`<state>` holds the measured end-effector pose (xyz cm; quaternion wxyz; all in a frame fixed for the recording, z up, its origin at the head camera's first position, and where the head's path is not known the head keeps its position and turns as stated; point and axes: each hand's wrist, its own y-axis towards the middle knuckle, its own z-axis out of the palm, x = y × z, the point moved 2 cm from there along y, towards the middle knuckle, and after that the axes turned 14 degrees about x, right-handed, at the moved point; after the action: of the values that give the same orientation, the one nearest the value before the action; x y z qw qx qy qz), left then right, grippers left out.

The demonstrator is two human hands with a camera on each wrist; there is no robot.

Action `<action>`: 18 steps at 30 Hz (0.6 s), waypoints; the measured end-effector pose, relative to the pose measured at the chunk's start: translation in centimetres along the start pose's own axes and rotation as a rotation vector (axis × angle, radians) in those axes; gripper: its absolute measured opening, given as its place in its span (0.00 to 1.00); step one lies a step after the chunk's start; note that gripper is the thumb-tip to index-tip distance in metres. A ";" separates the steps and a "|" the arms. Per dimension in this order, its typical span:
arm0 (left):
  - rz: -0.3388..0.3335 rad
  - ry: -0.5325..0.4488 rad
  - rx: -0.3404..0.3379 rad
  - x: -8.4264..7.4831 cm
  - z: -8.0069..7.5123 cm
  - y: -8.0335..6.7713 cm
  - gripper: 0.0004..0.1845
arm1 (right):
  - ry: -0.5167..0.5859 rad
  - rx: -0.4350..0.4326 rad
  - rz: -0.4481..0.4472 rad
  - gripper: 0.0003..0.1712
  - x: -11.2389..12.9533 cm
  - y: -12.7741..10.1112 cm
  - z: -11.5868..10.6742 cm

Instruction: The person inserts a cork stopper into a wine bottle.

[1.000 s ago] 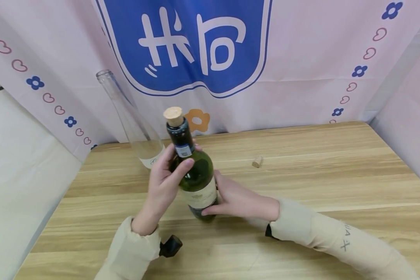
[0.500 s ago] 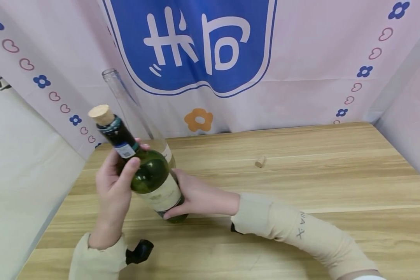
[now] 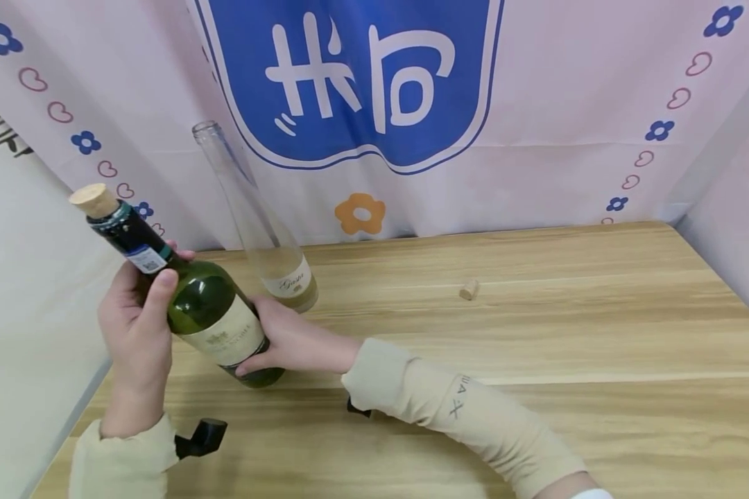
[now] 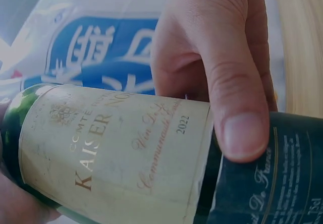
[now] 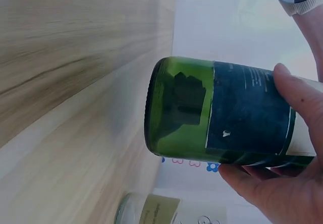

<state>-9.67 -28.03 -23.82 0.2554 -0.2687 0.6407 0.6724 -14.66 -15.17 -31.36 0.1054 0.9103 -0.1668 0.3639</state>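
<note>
A green wine bottle (image 3: 209,315) with a cream label and a cork (image 3: 93,199) in its mouth leans to the left, its base near the wooden table (image 3: 537,333). My left hand (image 3: 134,312) grips its neck and shoulder. My right hand (image 3: 281,339) holds the lower body from the right. The left wrist view shows the label (image 4: 111,148) close up with a thumb (image 4: 237,113) across the bottle. The right wrist view shows the bottle's base (image 5: 176,110) lifted off the table, fingers (image 5: 298,113) curled round its lower part.
An uncorked clear glass bottle (image 3: 256,222) stands just behind the green one, close to the printed backdrop (image 3: 362,83). A loose cork (image 3: 469,289) lies on the table right of centre. White wall panels flank the table on both sides.
Both hands have carried the green bottle leftward and tilted it further to the left. The clear bottle behind it is now fully uncovered. The loose cork has stayed put.
</note>
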 end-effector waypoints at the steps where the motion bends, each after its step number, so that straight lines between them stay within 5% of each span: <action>1: 0.007 -0.003 -0.010 0.2 -0.4 0.1 0.14 | -0.001 -0.002 0.004 0.53 0.0 0.5 0.0; 18: -0.031 0.020 -0.167 2.7 -5.0 1.0 0.12 | -0.094 -0.010 0.154 0.49 0.0 5.5 1.2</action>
<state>-12.17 -33.04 -25.14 0.2360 -0.3059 0.5805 0.7167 -15.95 -20.59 -31.86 0.0739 0.9102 -0.2430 0.3270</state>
